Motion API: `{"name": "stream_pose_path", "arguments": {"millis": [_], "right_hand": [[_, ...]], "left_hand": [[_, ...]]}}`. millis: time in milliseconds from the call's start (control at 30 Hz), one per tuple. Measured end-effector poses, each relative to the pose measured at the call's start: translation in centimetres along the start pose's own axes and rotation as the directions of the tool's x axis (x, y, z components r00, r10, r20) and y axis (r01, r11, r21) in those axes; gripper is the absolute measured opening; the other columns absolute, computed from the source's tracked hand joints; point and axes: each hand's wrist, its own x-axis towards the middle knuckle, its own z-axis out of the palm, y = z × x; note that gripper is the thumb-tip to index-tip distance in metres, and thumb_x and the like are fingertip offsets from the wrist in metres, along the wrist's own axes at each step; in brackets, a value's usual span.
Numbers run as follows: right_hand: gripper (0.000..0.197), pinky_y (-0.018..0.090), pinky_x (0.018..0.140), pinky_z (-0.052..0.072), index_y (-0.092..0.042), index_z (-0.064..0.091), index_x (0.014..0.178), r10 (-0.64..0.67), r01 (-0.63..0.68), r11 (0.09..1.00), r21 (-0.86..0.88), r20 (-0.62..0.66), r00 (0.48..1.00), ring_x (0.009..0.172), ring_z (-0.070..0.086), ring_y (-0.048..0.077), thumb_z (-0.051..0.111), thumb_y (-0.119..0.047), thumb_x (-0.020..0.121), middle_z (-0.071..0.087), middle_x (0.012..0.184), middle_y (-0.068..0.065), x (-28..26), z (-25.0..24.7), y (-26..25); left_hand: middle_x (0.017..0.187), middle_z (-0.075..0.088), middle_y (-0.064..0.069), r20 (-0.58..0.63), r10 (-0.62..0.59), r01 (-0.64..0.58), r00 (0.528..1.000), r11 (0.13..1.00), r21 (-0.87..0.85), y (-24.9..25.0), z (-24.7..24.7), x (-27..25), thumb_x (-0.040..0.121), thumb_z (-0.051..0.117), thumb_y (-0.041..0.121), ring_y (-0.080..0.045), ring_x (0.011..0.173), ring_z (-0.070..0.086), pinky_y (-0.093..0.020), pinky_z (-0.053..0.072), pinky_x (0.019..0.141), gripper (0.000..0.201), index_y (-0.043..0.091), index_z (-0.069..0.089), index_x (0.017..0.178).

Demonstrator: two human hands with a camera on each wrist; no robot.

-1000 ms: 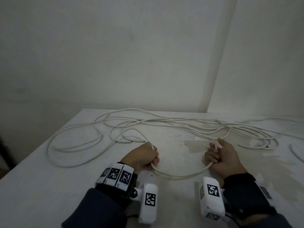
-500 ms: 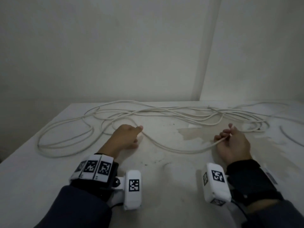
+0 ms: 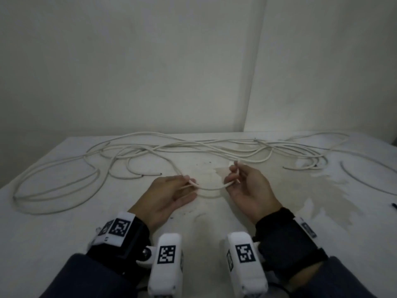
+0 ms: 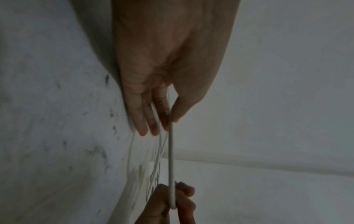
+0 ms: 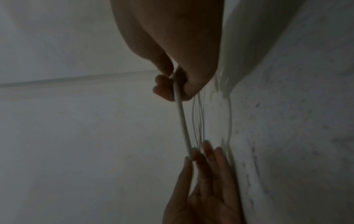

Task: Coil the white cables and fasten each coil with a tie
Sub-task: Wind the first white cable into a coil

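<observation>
Long white cables (image 3: 163, 147) sprawl in loose loops over the far half of the white table (image 3: 53, 233). Both hands hold one short stretch of white cable (image 3: 211, 188) just above the table's middle. My left hand (image 3: 189, 183) pinches it between thumb and straight fingers; the left wrist view shows the thumb (image 4: 182, 109) pressing the cable (image 4: 171, 151) against the fingers. My right hand (image 3: 233, 177) has its fingers curled round the cable's other side, seen close in the right wrist view (image 5: 177, 89).
A loose cable end (image 3: 150, 174) lies left of the hands. More loops (image 3: 305, 160) pile at the far right, and a separate curved cable (image 3: 365, 186) runs near the right edge beside a small dark object (image 3: 394, 205). A stained patch (image 3: 300, 190) marks the table. Walls stand behind.
The hands have come much closer together, so the held span is now short. The left hand went from a fist round the cable to a thumb-and-finger pinch.
</observation>
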Motion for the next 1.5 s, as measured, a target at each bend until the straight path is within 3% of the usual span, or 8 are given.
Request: {"name": "stream_pose_path", "arguments": {"millis": [133, 367, 700, 800, 1033, 1233, 1333, 1500], "right_hand": [[0.004, 0.023, 0.048, 0.051, -0.009, 0.056, 0.096, -0.058, 0.081, 0.945, -0.317, 0.081, 0.995, 0.047, 0.054, 0.012, 0.052, -0.008, 0.096, 0.068, 0.068, 0.007, -0.8, 0.2, 0.3], [0.008, 0.018, 0.043, 0.035, -0.005, 0.069, 0.085, -0.033, 0.181, 0.759, -0.626, 0.241, 0.970, 0.047, 0.041, 0.007, 0.063, -0.007, 0.089, 0.069, 0.075, 0.011, -1.4, 0.3, 0.9], [0.022, 0.016, 0.049, 0.035, -0.008, 0.074, 0.073, -0.080, 0.291, 0.475, -0.830, 0.289, 0.954, 0.051, 0.048, 0.005, 0.064, 0.011, 0.073, 0.061, 0.063, 0.004, -1.2, -0.1, -0.1], [0.031, 0.019, 0.053, 0.038, -0.009, 0.072, 0.087, -0.064, 0.299, 0.537, -0.789, 0.315, 0.947, 0.056, 0.049, 0.009, 0.063, 0.017, 0.072, 0.054, 0.064, 0.005, -1.1, -0.1, -0.1], [0.028, 0.020, 0.071, 0.057, -0.005, 0.063, 0.109, 0.056, 0.066, 0.953, -0.297, 0.383, 0.922, 0.070, 0.064, 0.014, 0.054, 0.000, 0.083, 0.065, 0.087, 0.012, -1.1, 0.5, -0.2], [0.029, 0.036, 0.085, 0.057, -0.007, 0.071, 0.101, 0.112, 0.149, 0.808, -0.570, 0.396, 0.911, 0.091, 0.068, 0.018, 0.064, -0.023, 0.078, 0.073, 0.094, 0.007, -1.5, 0.6, 0.9], [0.013, 0.022, 0.064, 0.054, -0.012, 0.071, 0.088, 0.013, 0.242, 0.746, -0.621, 0.377, 0.926, 0.073, 0.066, 0.011, 0.060, -0.018, 0.088, 0.071, 0.078, -0.001, -1.7, 0.7, 1.2], [0.023, 0.021, 0.064, 0.051, -0.013, 0.070, 0.081, -0.058, 0.276, 0.712, -0.646, 0.337, 0.940, 0.067, 0.061, 0.010, 0.052, -0.015, 0.096, 0.061, 0.074, 0.000, -1.4, 0.7, 1.4]], "left_hand": [[0.071, 0.055, -0.011, -0.050, 0.061, -0.072, 0.997, 0.957, -0.281, 0.3, 0.7, 0.2, 0.095, 0.045, -0.004, -0.019, 0.063, 0.057, -0.029, 0.059, 0.056, 0.012, 0.003, 0.054, 0.098], [0.057, 0.037, 0.000, -0.009, 0.172, -0.172, 0.985, 0.983, -0.070, -0.6, 1.2, 0.4, 0.103, 0.037, 0.018, -0.009, 0.040, 0.029, -0.019, 0.030, 0.036, 0.022, 0.008, 0.055, 0.111], [0.059, 0.052, -0.003, 0.235, 0.090, -0.155, 0.968, 0.949, 0.276, -1.5, 1.2, 0.0, 0.092, 0.058, 0.010, -0.012, 0.055, 0.052, -0.021, 0.051, 0.054, 0.013, 0.001, 0.067, 0.092], [0.056, 0.053, -0.002, 0.248, 0.067, -0.131, 0.966, 0.959, 0.250, -1.5, 1.1, 0.1, 0.090, 0.060, 0.007, -0.009, 0.050, 0.052, -0.018, 0.049, 0.052, 0.009, 0.000, 0.066, 0.087], [0.072, 0.056, -0.007, 0.317, 0.052, -0.010, 0.947, 0.991, -0.133, -0.9, 1.5, 0.4, 0.076, 0.059, 0.008, -0.005, 0.046, 0.048, -0.016, 0.047, 0.046, 0.018, -0.003, 0.065, 0.088], [0.079, 0.060, -0.013, 0.260, 0.146, -0.084, 0.955, 0.968, -0.235, -0.8, 1.2, 0.8, 0.090, 0.050, 0.005, -0.006, 0.051, 0.052, -0.018, 0.052, 0.053, 0.029, -0.012, 0.059, 0.112], [0.067, 0.060, -0.006, 0.248, 0.150, -0.153, 0.957, 0.988, -0.007, -1.3, 1.0, 0.6, 0.091, 0.054, 0.005, -0.009, 0.056, 0.054, -0.019, 0.052, 0.059, 0.015, -0.001, 0.067, 0.096], [0.055, 0.055, -0.002, 0.248, 0.140, -0.173, 0.959, 0.978, 0.117, -1.4, 1.3, 0.1, 0.091, 0.056, 0.005, -0.008, 0.051, 0.053, -0.018, 0.050, 0.057, 0.016, 0.007, 0.069, 0.081]]}}
